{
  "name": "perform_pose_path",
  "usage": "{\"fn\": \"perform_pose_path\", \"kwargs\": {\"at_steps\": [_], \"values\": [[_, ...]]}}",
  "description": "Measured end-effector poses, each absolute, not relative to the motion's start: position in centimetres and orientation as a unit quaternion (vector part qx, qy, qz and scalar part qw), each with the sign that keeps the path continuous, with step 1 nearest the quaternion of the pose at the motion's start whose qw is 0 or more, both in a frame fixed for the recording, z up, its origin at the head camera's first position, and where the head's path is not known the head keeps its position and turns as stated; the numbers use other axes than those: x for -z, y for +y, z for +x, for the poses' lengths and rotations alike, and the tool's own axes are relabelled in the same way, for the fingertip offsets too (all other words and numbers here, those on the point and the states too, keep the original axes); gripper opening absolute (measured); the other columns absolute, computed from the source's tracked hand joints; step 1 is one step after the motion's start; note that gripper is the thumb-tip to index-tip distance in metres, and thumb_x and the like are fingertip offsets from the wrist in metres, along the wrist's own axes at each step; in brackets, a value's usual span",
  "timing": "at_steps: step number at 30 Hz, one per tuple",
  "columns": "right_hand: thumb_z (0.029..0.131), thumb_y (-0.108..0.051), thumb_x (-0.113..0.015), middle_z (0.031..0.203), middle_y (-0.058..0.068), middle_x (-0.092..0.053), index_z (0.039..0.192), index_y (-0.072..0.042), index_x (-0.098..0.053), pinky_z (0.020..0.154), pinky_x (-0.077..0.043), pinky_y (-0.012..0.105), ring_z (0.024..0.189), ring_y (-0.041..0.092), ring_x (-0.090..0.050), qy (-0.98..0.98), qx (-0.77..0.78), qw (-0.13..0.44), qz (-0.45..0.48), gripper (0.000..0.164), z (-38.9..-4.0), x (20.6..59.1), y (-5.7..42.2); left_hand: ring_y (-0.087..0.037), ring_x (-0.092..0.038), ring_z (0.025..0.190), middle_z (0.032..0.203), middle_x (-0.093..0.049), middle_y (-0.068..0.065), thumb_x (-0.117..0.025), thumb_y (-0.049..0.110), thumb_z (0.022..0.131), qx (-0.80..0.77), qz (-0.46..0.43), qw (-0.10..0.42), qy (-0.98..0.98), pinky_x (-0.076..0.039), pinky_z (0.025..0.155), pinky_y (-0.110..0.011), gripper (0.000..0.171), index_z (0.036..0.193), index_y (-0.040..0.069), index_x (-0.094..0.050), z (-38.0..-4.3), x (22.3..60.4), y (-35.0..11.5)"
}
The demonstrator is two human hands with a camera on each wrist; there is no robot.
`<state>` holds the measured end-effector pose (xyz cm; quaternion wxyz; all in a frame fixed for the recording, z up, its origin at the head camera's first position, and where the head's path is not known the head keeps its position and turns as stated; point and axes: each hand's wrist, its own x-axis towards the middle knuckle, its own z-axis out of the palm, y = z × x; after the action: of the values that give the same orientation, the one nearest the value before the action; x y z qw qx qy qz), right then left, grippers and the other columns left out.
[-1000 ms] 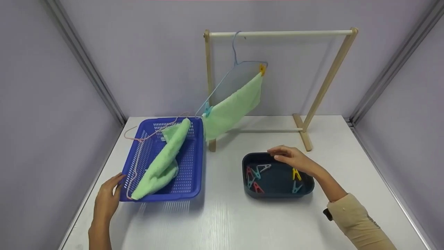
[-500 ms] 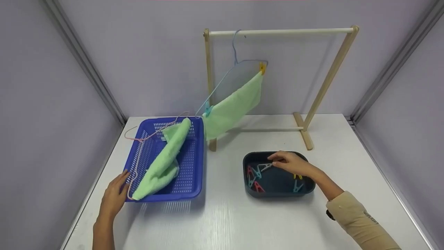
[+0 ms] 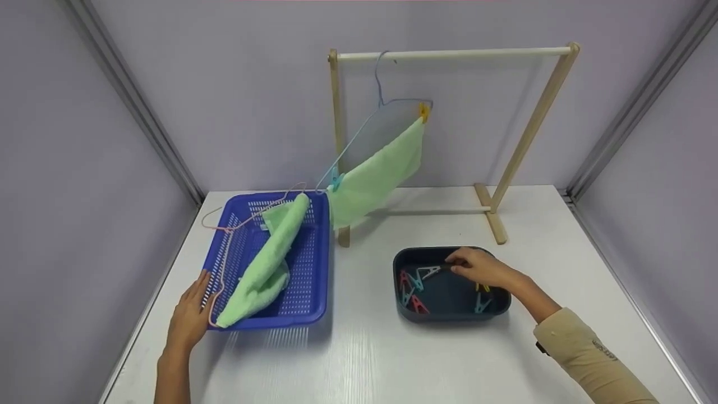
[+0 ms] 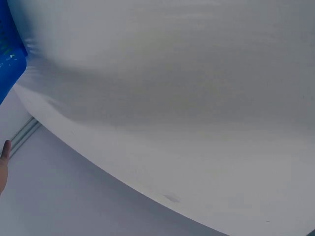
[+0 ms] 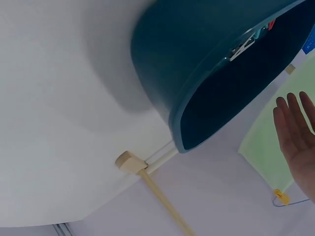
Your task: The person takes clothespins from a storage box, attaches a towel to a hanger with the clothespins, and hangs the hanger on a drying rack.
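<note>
My left hand (image 3: 189, 321) lies with extended fingers against the near left side of the blue basket (image 3: 321, 269). Inside the basket is a bunched green towel (image 3: 269, 255), and a pink hanger (image 3: 225, 252) lies along the basket's left side. Over the dark bin (image 3: 449, 315) hovers my right hand (image 3: 481, 268), its fingers loosely bent. The right wrist view shows that hand's fingers (image 5: 294, 118) straight, holding nothing. Several clothespins rest in the bin, among them a white clothespin (image 3: 431, 271), a red clothespin (image 3: 418, 304) and a teal clothespin (image 3: 482, 304).
At the back stands a wooden rack (image 3: 533, 123) with a white rod (image 3: 477, 54). A blue hanger (image 3: 359, 130) hangs tilted from it. An orange clothespin (image 3: 424, 112) and a blue clothespin (image 3: 336, 178) fix a green cloth (image 3: 378, 177) to that hanger. Walls enclose the table.
My right hand has lowered from the bin's far rim to over its inside. My left hand has shifted slightly right along the basket's side. The towel and hangers stay much as they were.
</note>
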<state>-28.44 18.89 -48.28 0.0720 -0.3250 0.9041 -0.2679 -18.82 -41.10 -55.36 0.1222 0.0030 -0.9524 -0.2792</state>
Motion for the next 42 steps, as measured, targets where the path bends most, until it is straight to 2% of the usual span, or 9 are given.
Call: {"fn": "perform_pose_path", "kwargs": {"at_steps": [12, 17, 22, 27, 34, 42], "values": [[0.09, -0.011, -0.058, 0.101, 0.013, -0.06, 0.108, 0.004, -0.059, 0.078, -0.046, 0.044, 0.092, 0.027, -0.058, 0.914, 0.246, 0.074, -0.316, 0.023, -28.5, 48.7, 19.4, -0.047, -0.026, 0.125, 0.147, -0.02, -0.02, -0.038, 0.033, 0.098, 0.27, 0.016, 0.111, -0.956, -0.024, 0.092, -0.065, 0.057, 0.143, 0.0, -0.023, -18.8, 55.2, -40.9], [0.09, -0.011, -0.057, 0.105, 0.014, -0.06, 0.11, 0.003, -0.059, 0.082, -0.044, 0.046, 0.097, 0.029, -0.056, 0.924, 0.227, 0.087, -0.297, 0.024, -28.4, 49.1, 19.5, -0.048, -0.029, 0.122, 0.148, -0.018, -0.019, -0.037, 0.034, 0.099, 0.279, 0.022, 0.098, -0.955, -0.025, 0.091, -0.065, 0.058, 0.144, 0.001, -0.021, -18.6, 55.3, -40.9], [0.09, -0.011, -0.057, 0.107, 0.017, -0.059, 0.11, 0.004, -0.06, 0.086, -0.042, 0.048, 0.102, 0.033, -0.054, 0.927, 0.207, 0.085, -0.301, 0.025, -28.6, 48.8, 19.5, -0.049, -0.026, 0.124, 0.148, -0.016, -0.019, -0.036, 0.035, 0.099, 0.286, 0.028, 0.091, -0.954, -0.023, 0.093, -0.065, 0.058, 0.144, 0.003, -0.02, -18.5, 55.3, -40.9], [0.09, -0.01, -0.057, 0.108, 0.019, -0.059, 0.109, 0.005, -0.06, 0.087, -0.041, 0.049, 0.103, 0.035, -0.053, 0.931, 0.189, 0.082, -0.3, 0.025, -29.0, 48.4, 19.5, -0.047, -0.023, 0.126, 0.148, -0.016, -0.018, -0.037, 0.034, 0.098, 0.291, 0.028, 0.095, -0.952, -0.022, 0.095, -0.063, 0.058, 0.144, 0.003, -0.02, -18.7, 55.3, -41.0], [0.089, -0.012, -0.059, 0.11, 0.02, -0.057, 0.11, 0.005, -0.059, 0.087, -0.041, 0.049, 0.104, 0.035, -0.053, 0.941, 0.146, 0.086, -0.292, 0.027, -29.5, 48.3, 19.6, -0.047, -0.026, 0.125, 0.147, -0.02, -0.019, -0.039, 0.031, 0.098, 0.302, 0.021, 0.115, -0.946, -0.025, 0.093, -0.062, 0.056, 0.144, 0.003, -0.022, -18.7, 55.4, -41.0], [0.087, -0.013, -0.063, 0.106, 0.018, -0.058, 0.11, 0.005, -0.06, 0.084, -0.043, 0.047, 0.1, 0.034, -0.055, 0.941, 0.106, 0.079, -0.31, 0.029, -29.8, 49.2, 18.3, -0.048, -0.027, 0.124, 0.148, -0.019, -0.018, -0.039, 0.031, 0.098, 0.305, 0.027, 0.108, -0.946, -0.026, 0.092, -0.064, 0.056, 0.144, 0.004, -0.021, -18.5, 55.3, -40.9]]}}
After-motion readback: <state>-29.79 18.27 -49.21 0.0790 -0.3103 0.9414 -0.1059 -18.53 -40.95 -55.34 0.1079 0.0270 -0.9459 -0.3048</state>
